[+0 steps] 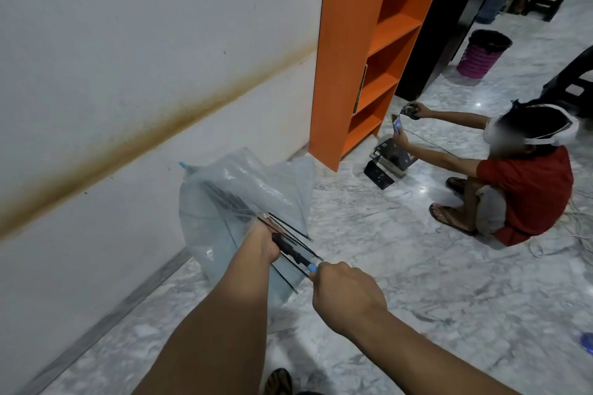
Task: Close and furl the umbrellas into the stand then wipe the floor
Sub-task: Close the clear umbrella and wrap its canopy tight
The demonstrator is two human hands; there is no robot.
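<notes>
Clear umbrella [244, 202], canopy collapsed, blue tip toward the white wall [128, 58], held above the marble floor [417, 282]; your left hand [263, 242] clenched round its black shaft and ribs; your right hand [348, 293] fisted on its blue handle end

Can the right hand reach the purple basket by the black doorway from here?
Probably not. The right hand grips the clear plastic umbrella's handle, and the purple basket stands far across the marble floor.
</notes>
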